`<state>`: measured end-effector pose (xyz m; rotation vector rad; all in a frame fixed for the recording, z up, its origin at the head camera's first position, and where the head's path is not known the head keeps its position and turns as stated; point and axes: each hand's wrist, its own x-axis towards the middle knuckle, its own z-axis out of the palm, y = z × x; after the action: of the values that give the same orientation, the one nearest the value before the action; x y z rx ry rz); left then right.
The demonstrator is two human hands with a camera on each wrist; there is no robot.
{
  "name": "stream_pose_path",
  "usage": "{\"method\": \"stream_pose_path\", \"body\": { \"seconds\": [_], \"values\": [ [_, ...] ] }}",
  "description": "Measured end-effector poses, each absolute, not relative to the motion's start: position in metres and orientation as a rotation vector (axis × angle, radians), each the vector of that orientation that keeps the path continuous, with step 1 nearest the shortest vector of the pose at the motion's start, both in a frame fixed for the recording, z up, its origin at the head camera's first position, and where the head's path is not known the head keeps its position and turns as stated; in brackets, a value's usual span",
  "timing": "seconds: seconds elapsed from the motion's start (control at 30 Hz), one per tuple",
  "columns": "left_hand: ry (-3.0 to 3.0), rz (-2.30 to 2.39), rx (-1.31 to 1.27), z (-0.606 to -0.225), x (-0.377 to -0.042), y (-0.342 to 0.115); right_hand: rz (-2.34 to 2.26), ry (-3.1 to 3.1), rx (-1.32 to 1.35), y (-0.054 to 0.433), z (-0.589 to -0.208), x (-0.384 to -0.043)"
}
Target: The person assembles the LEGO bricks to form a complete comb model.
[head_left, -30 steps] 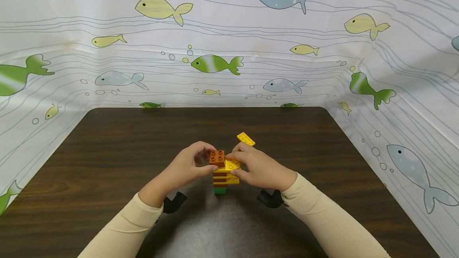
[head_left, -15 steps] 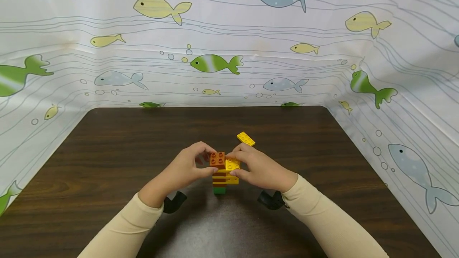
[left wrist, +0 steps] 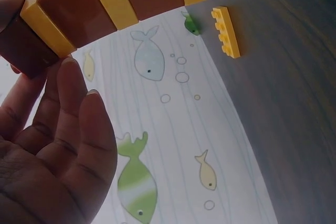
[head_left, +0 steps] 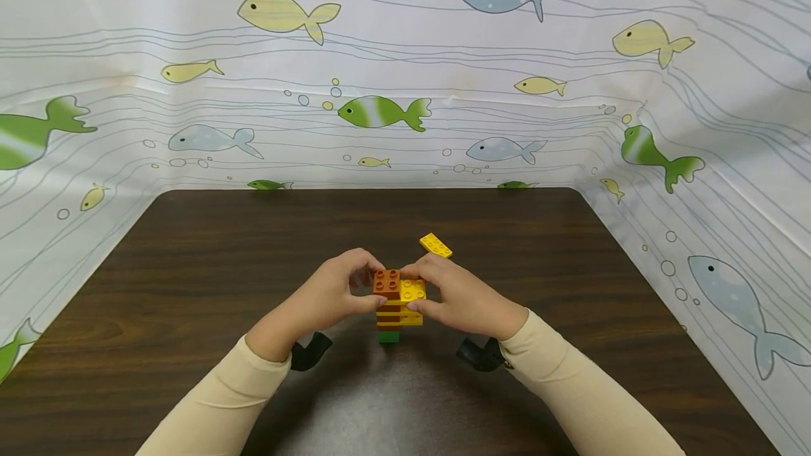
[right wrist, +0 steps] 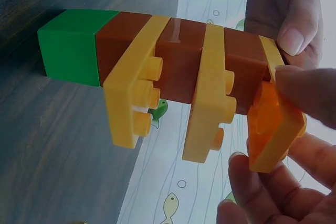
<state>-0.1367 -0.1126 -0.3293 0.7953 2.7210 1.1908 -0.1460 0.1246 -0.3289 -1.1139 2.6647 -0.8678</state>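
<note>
A toy building-brick tower stands upright, with a green brick (head_left: 388, 337) at its base. Above that, brown bricks alternate with yellow plates that jut out to the right. My left hand (head_left: 329, 294) pinches the brown brick (head_left: 386, 283) at the very top, thumb in front and fingers behind. The top yellow plate (head_left: 415, 290) lies directly under that brick, and my right hand (head_left: 467, 295) pinches its overhanging end between thumb and fingers. In the right wrist view, two lower yellow plates (right wrist: 202, 124) show studs on their overhangs. The left wrist view cuts off part of the tower.
A loose yellow plate (head_left: 436, 245) lies studs up behind the tower, just beyond my right hand. The dark wooden table (head_left: 253, 231) ends at a white fish-print curtain (head_left: 431, 41) at the back and sides. Dark wrist mounts (head_left: 310, 352) hang beneath both wrists.
The top brown brick has come down slightly and sits straighter on the yellow plate. Both hands keep nearly the same places and grips.
</note>
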Motion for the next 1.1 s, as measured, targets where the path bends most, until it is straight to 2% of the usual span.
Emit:
{"method": "stream_pose_path", "body": {
  "seconds": [0.23, 0.47, 1.1],
  "values": [
    [2.714, 1.188, 0.761, -0.328, -0.136, -0.111, -0.982, 2.656, -1.194, 0.121, -0.333, -0.147],
    [2.707, 1.197, 0.755, -0.329, -0.136, -0.111, -1.131, 2.609, -1.158, 0.114, -0.335, -0.149],
    [2.691, 1.249, 0.791, -0.335, -0.136, -0.113, -1.143, 2.602, -1.198, 0.114, -0.34, -0.151]
  ]
}}
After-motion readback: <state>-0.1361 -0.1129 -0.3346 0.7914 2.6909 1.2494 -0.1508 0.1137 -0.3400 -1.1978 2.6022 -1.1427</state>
